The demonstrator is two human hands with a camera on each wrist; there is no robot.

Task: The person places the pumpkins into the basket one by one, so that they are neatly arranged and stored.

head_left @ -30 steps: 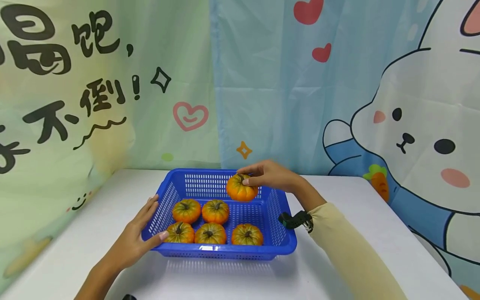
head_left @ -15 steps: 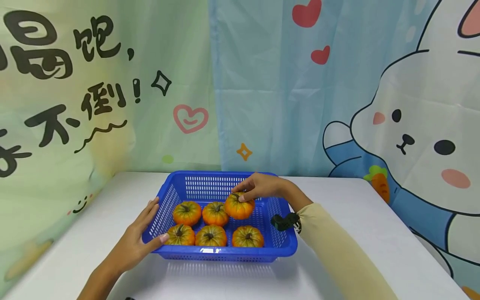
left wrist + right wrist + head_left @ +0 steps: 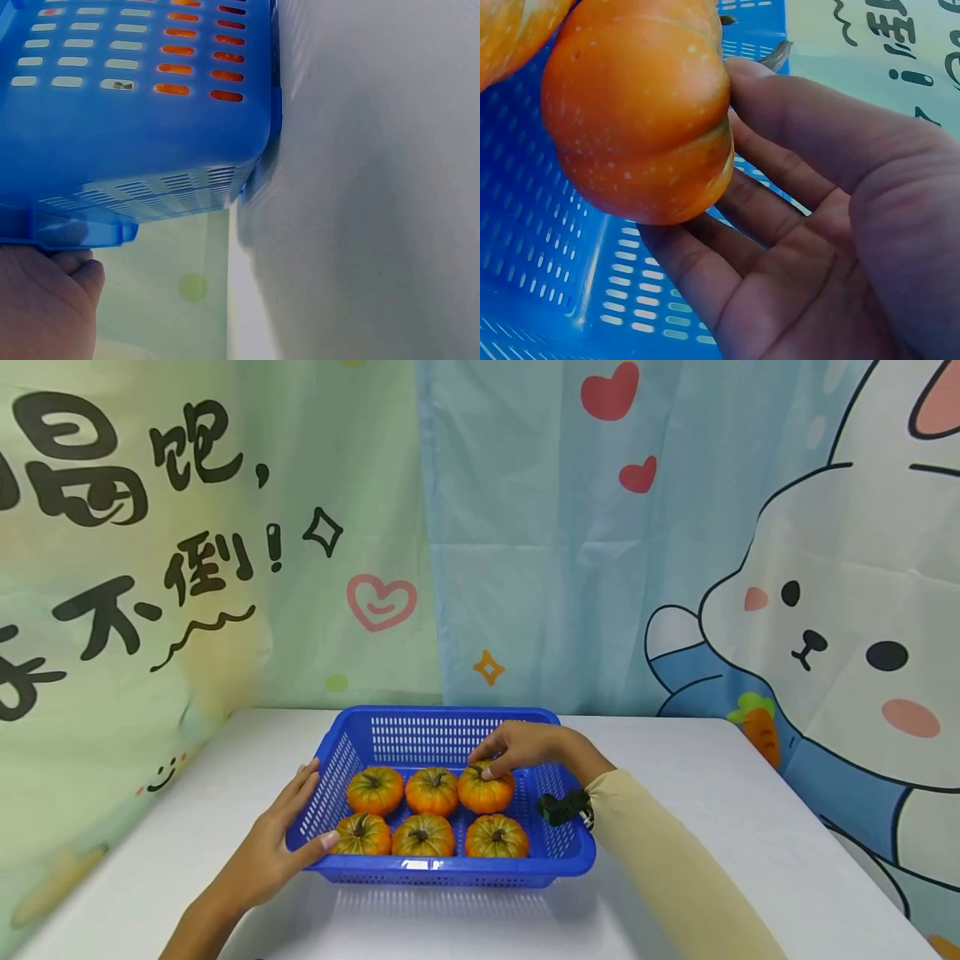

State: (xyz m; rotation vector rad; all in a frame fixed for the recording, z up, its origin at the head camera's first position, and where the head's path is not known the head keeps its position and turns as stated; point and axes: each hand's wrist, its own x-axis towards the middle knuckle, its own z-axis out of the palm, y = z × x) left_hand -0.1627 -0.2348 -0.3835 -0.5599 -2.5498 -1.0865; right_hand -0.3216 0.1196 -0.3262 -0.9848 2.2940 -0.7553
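A blue plastic basket (image 3: 442, 870) holds several small orange-green pumpkins, with one pumpkin (image 3: 497, 837) at the front right. My right hand (image 3: 525, 748) pinches another pumpkin (image 3: 486, 790) in the back row, thumb near its stem. In the right wrist view the thumb lies on one side of this pumpkin (image 3: 637, 105) and the fingers reach round its other side. My left hand (image 3: 262, 843) rests spread at the basket's front left corner, fingers along the side rim, thumb at the front rim. From the left wrist, the fingertips are hidden behind the rim.
The basket stands on a white table (image 3: 637, 893). Behind the table hangs a printed curtain (image 3: 510, 568) with hearts, lettering and a cartoon rabbit. A dark strap (image 3: 564, 808) is at the right wrist, beside the beige sleeve.
My right hand has lowered its pumpkin from above the basket's back part down into the back row, beside the others. The left hand keeps its place at the basket; the view has tilted slightly.
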